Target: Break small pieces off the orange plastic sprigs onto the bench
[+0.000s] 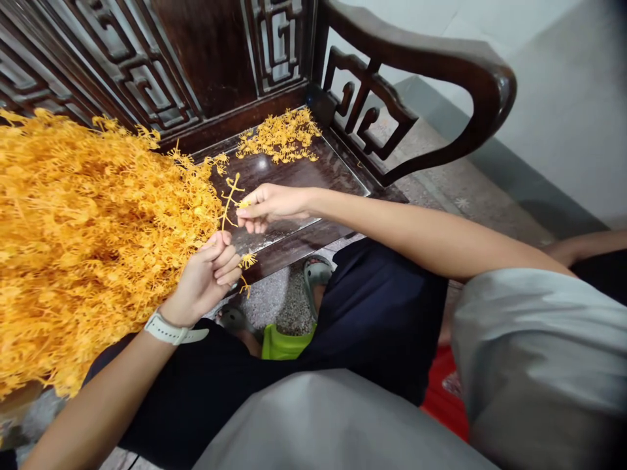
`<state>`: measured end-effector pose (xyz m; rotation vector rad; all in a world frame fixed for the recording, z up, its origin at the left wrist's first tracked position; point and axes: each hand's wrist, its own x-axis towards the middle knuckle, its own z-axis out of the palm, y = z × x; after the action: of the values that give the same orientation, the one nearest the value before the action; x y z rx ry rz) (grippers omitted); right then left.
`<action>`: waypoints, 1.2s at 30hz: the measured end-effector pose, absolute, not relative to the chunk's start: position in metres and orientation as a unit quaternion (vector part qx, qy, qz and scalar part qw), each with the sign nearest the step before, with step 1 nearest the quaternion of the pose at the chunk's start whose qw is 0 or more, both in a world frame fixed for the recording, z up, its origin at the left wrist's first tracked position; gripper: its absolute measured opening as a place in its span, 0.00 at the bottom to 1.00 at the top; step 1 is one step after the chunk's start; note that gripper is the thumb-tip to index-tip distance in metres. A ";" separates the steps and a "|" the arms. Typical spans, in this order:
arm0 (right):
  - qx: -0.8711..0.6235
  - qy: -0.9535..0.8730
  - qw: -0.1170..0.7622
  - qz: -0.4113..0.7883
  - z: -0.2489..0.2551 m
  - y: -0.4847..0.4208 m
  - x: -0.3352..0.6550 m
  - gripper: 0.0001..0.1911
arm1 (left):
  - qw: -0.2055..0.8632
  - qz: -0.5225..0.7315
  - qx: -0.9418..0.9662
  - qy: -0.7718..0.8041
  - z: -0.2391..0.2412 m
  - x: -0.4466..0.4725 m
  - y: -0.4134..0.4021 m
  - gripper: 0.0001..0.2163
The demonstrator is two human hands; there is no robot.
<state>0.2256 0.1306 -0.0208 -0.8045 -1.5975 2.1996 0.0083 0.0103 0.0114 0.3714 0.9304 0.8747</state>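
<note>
My left hand [208, 274] is closed around the lower end of a thin yellow plastic sprig [228, 199], with more small yellow pieces poking out below its fingers. My right hand [267, 205] pinches a small yellow piece at the sprig's upper part. Both hands hover over the front edge of a dark wooden bench seat [294, 176]. A large heap of yellow-orange plastic sprigs [88, 241] lies just left of my left hand. A white watch band sits on my left wrist.
A small pile of separated yellow pieces [279, 137] lies at the back of the seat near the carved armrest [416, 98]. Below are my dark trousers, a green object [284, 344], a red object [443, 398] and speckled floor.
</note>
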 end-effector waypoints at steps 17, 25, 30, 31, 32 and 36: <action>-0.308 -0.714 0.201 0.596 -0.053 0.187 0.243 0.19 | 0.768 0.350 0.291 0.451 0.002 0.027 -0.001 0.11; -0.581 -0.541 0.432 0.427 -0.051 0.219 0.295 0.23 | 0.783 0.296 0.359 0.413 -0.005 0.045 -0.064 0.22; -0.481 -0.704 0.057 0.519 -0.067 0.206 0.319 0.14 | 0.803 0.325 0.270 0.420 -0.005 0.026 -0.046 0.15; -0.449 -0.724 0.004 0.524 -0.069 0.203 0.316 0.14 | 0.802 0.339 0.247 0.425 -0.004 0.021 -0.037 0.13; -0.424 -0.740 -0.017 0.523 -0.070 0.202 0.312 0.14 | 0.799 0.354 0.230 0.428 -0.001 0.016 -0.030 0.11; -0.456 -0.726 0.184 0.481 -0.063 0.205 0.300 0.11 | 0.794 0.389 0.217 0.413 0.010 0.008 -0.014 0.09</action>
<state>0.3003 0.2053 -0.0625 -1.2863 -2.0472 1.3562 0.0079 -0.0140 0.0104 0.4666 0.8889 0.8368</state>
